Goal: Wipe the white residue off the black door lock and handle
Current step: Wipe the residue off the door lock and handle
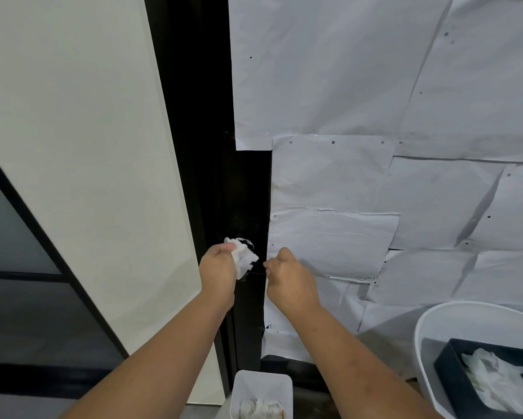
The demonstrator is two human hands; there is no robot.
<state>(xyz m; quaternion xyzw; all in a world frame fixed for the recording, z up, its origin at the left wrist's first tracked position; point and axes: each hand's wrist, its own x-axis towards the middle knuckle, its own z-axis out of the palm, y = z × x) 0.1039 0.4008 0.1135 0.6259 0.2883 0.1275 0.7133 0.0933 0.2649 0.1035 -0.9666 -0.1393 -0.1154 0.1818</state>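
The black door lock plate [248, 192] runs down the door's edge, between a black frame and sheets of white paper. A round black knob [247, 242] shows just above the crumpled white wipe [244, 259]. My left hand [217, 267] grips that wipe and presses it against the lock below the knob. My right hand [289, 278] is closed around the black handle [257, 269], most of which is hidden by the wipe and my fingers. Whether white residue remains on the lock cannot be made out.
White paper sheets [375, 116] cover the door to the right. A white bin [261, 391] with used wipes stands below. At the lower right a white tub [435, 322] holds a black tray [453, 376] of wipes. A cream wall [72, 146] is on the left.
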